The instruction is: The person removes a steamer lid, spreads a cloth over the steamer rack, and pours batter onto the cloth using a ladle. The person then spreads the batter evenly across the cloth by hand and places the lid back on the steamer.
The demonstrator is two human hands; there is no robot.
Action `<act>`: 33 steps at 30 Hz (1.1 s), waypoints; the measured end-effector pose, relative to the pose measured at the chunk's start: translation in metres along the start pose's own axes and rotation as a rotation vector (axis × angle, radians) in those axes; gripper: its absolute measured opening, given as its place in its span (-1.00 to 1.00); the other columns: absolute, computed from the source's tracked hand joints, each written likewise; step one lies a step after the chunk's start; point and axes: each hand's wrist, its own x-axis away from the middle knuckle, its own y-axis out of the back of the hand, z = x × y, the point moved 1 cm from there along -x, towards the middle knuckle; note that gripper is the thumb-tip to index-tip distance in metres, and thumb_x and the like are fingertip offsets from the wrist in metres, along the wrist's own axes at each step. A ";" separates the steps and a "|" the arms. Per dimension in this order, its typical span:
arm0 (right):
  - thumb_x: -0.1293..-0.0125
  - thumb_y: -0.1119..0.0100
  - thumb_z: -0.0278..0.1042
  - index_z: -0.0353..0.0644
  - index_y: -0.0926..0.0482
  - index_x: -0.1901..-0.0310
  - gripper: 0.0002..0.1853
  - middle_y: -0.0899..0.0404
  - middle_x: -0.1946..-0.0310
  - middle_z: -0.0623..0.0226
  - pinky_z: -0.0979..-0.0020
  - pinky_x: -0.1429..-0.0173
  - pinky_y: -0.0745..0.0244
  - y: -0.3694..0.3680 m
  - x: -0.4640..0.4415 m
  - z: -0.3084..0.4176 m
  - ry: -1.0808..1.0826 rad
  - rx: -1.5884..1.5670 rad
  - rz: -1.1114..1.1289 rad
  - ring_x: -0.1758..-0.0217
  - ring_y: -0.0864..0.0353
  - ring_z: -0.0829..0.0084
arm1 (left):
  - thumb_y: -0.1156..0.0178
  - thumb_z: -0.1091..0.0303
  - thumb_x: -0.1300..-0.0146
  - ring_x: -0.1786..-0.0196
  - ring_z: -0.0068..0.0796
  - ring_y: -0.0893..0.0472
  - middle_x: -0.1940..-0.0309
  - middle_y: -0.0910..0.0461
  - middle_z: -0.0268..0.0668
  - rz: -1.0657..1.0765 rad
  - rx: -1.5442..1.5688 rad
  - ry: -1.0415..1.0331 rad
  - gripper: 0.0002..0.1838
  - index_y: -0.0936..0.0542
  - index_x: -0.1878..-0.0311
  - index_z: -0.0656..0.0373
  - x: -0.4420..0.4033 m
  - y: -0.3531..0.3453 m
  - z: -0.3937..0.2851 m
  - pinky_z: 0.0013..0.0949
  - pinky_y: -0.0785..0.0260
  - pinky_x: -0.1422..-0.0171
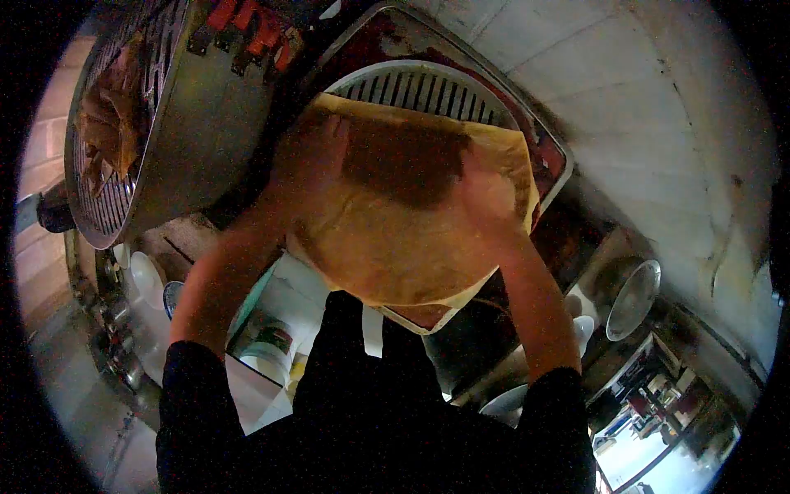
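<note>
A yellow-brown cloth point(403, 239) lies spread over a round slotted metal rack point(420, 86), whose far edge shows beyond it. A dark rectangular patch shows on the cloth's upper middle. My left hand point(317, 156) is on the cloth's left part, smeared by motion. On its right part is my right hand point(485, 185), also blurred. The fingers of both are too unclear to make out. Beneath the rack is a large reddish tray point(539, 132) with a metal rim.
At the upper left stands a big metal pot point(206, 123) with a slotted top, a crumpled brown cloth point(111, 123) and red clips point(247, 29). White bowls point(146, 280) sit at the left. A metal bowl point(634, 300) is at the right, near a tiled wall point(625, 107).
</note>
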 end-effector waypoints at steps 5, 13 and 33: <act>-0.50 -0.03 0.10 -0.04 -0.26 -0.50 -0.34 -0.54 -0.28 -0.08 -0.02 0.17 -0.75 -0.045 0.008 -0.069 0.173 -0.029 -0.393 0.15 -0.79 -0.07 | -0.09 0.32 -0.41 -0.12 -0.16 -0.70 -0.17 -0.63 -0.14 0.025 -0.141 0.030 -0.57 -0.53 -0.31 0.20 0.001 -0.023 0.015 -0.06 -0.54 -0.27; -0.36 -0.20 -0.33 -0.12 -0.52 -0.29 -0.54 -0.54 -0.32 0.18 0.12 -0.01 -0.70 -0.013 0.016 -0.063 -0.126 -0.014 -0.202 -0.14 -0.68 0.07 | -0.08 0.31 -0.42 -0.21 -0.08 -0.66 -0.29 -0.58 -0.07 0.020 -0.110 0.094 -0.54 -0.53 -0.34 0.20 0.008 -0.040 0.021 0.07 -0.45 -0.38; -0.32 -0.29 -0.24 -0.03 -0.39 -0.43 -0.36 -0.68 -0.04 0.06 -0.06 0.01 -0.68 -0.018 -0.002 -0.024 -0.097 0.001 -0.023 0.06 -0.75 -0.04 | -0.08 0.46 -0.38 -0.25 0.09 -0.62 -0.53 -0.28 0.08 -0.038 0.316 0.008 -0.42 -0.34 -0.47 0.30 0.003 -0.053 -0.008 0.05 -0.53 -0.29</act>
